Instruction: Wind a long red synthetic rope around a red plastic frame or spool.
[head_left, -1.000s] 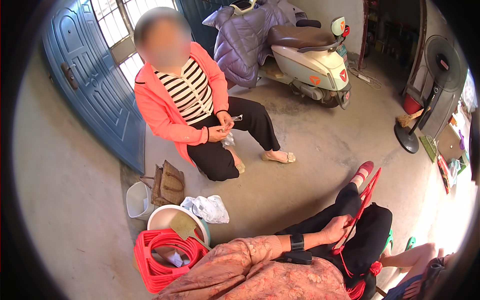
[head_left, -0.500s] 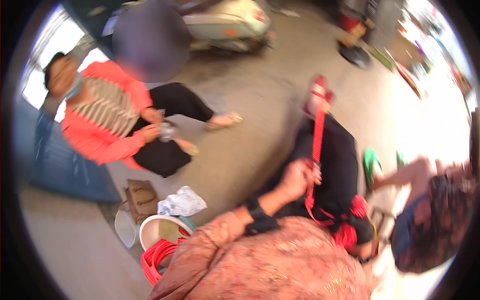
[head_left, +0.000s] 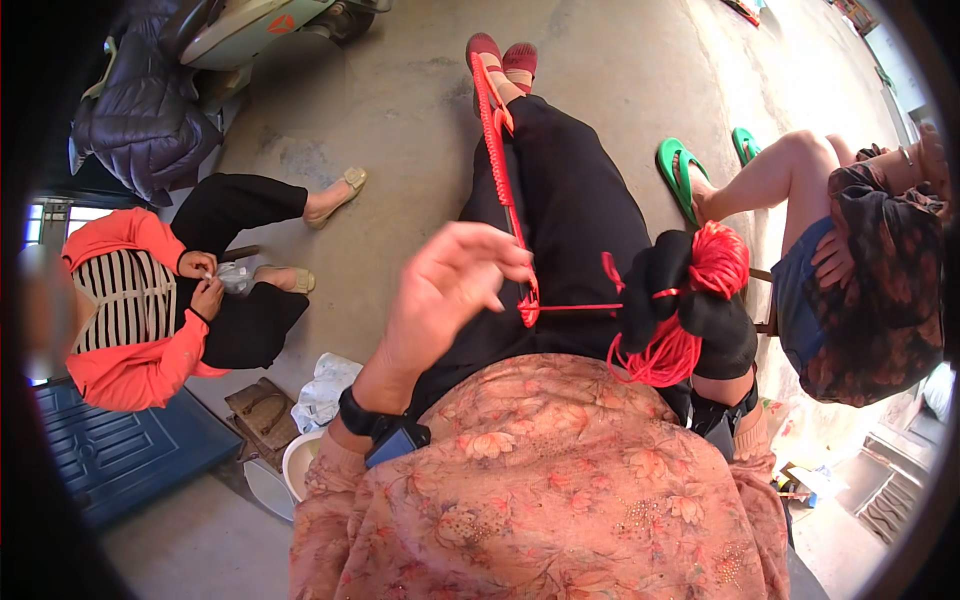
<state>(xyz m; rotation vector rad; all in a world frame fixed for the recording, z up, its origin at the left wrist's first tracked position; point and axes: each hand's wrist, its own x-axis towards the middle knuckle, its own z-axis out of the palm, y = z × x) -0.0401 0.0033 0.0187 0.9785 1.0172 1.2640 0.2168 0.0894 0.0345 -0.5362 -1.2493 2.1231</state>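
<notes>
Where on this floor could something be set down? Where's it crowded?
Bare floor between beige flats and red shoes, and between red shoes and green flip-flops. Crowded: lower left, with brown handbag, white bag and basin.

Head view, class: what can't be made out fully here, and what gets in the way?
All in the head view:
- Right hand: skin hidden by black glove, palm by red cord.
- Left hand: any touch on the plait hidden behind its fingers.
- Tub: mostly hidden by the sleeve.
- Scooter: cut off by the upper edge.
- Clear item by a co-worker: too small to identify.
</notes>
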